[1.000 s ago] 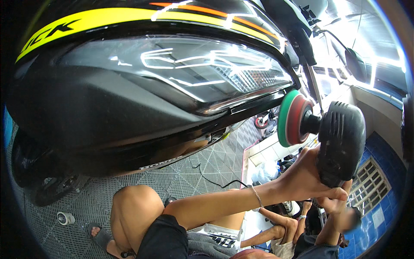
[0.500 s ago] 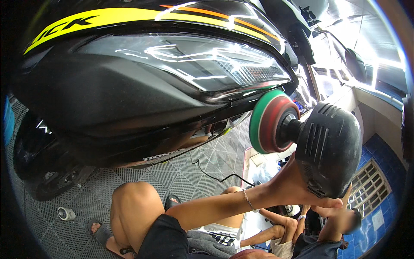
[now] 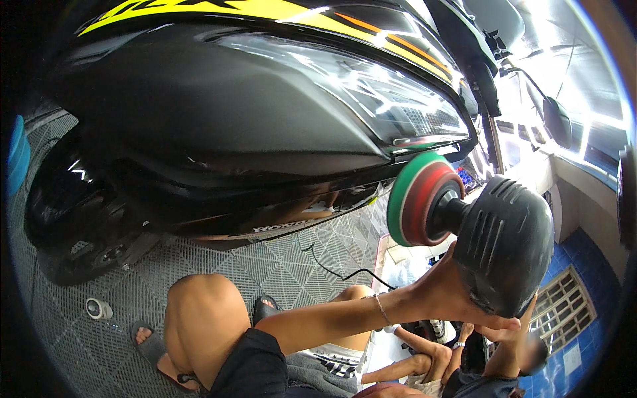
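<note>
My left hand (image 3: 451, 285), with a bracelet at the wrist, is closed round a black polisher (image 3: 501, 242). My right hand (image 3: 501, 331) is at the bottom end of the tool, gripping it, mostly hidden behind it and my left hand. The polisher's round green and red pad (image 3: 421, 199) faces the lower edge of the glossy side panel of a black scooter (image 3: 259, 113) with yellow and orange stripes; whether it touches is hard to tell. A black cord (image 3: 338, 272) shows behind my left forearm.
A grey grid floor (image 3: 139, 295) holds a small white cylindrical object (image 3: 99, 308). The scooter's wheel (image 3: 93, 252) stands at left. At lower right another person's bare legs (image 3: 431, 365) show beside a blue tiled wall (image 3: 564, 351) with a lattice window (image 3: 563, 305).
The pad has moved left and slightly down from its place a second ago, along the panel's lower edge. The scooter now sits a little further right in the view.
</note>
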Demonstrator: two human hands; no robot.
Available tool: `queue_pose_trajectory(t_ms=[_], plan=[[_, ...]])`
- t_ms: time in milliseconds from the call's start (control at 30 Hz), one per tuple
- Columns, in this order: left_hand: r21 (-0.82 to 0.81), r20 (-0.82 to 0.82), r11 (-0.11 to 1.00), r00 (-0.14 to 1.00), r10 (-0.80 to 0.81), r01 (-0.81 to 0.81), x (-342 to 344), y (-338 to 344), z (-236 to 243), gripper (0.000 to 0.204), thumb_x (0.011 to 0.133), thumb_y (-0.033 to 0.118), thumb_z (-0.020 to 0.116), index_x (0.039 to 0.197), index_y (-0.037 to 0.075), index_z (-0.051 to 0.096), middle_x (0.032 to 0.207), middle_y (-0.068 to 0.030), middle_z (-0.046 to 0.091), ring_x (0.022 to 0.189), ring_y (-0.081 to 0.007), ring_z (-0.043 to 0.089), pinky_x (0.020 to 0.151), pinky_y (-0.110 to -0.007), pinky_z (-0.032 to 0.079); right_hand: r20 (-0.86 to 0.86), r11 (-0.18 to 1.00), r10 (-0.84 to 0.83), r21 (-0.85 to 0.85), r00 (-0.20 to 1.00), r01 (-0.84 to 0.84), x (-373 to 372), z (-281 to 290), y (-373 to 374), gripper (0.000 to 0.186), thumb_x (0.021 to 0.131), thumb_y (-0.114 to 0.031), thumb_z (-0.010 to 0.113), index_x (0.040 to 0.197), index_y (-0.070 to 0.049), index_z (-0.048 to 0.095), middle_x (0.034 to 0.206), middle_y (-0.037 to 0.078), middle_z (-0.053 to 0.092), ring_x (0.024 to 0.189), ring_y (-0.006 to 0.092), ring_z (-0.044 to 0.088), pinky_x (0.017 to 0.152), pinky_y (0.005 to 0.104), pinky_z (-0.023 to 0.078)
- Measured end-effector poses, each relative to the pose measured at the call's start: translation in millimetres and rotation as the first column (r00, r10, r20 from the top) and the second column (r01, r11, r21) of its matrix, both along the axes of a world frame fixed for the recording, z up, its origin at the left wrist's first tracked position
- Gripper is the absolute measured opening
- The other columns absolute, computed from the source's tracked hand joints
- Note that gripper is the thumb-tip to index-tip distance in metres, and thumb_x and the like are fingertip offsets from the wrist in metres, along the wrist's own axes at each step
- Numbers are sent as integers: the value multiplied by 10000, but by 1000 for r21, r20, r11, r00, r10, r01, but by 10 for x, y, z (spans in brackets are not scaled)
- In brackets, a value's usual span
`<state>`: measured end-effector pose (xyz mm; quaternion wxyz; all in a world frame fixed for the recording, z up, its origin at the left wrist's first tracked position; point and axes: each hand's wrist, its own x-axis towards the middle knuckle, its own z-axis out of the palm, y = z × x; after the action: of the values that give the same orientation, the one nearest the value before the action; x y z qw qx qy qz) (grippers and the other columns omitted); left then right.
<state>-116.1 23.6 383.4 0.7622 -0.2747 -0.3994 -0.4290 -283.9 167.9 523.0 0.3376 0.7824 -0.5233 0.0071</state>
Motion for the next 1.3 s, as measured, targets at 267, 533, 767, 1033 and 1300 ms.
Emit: queue_pose_trajectory(t_ms=[267,533,767,1033,1300], plan=[[-34,42,995,995,-95,96,95,36,-236,776,649,401,941,1204,-1,577,1188,-144,606,1079,-248,600,955,-391,483,114,989,108,93,988,-119,978,-2,-257,697,743,-429,795,1145,116,634,1044,254,720,902,352,744,797,374,564],[-34,81,996,993,-83,86,133,52,-346,716,660,397,934,1161,3,609,1121,-137,641,1013,-234,627,911,-382,506,132,988,119,82,984,-130,946,-56,-259,735,710,-429,816,1168,111,618,1014,224,721,825,319,752,751,355,568],[-49,99,995,992,-84,89,120,17,-29,664,670,393,929,1123,6,637,1062,-132,673,955,-222,650,873,-375,525,-14,992,113,53,993,-113,313,9,-58,925,581,-419,874,1295,27,490,1185,182,586,1069,342,619,923,444,460],[-14,-30,997,996,-80,80,-84,-89,280,516,697,391,906,990,17,704,854,-93,722,740,-187,676,728,-331,559,400,999,52,-30,915,-44,64,-193,-118,857,612,-242,848,1303,34,424,1171,132,554,1057,244,576,929,390,462],[-63,120,998,993,18,-10,-56,-230,336,513,689,384,908,986,21,700,855,-80,721,749,-175,675,744,-329,556,637,998,3,-44,770,33,458,-286,-334,702,562,-215,792,1161,45,535,992,97,633,861,197,620,770,341,505]])
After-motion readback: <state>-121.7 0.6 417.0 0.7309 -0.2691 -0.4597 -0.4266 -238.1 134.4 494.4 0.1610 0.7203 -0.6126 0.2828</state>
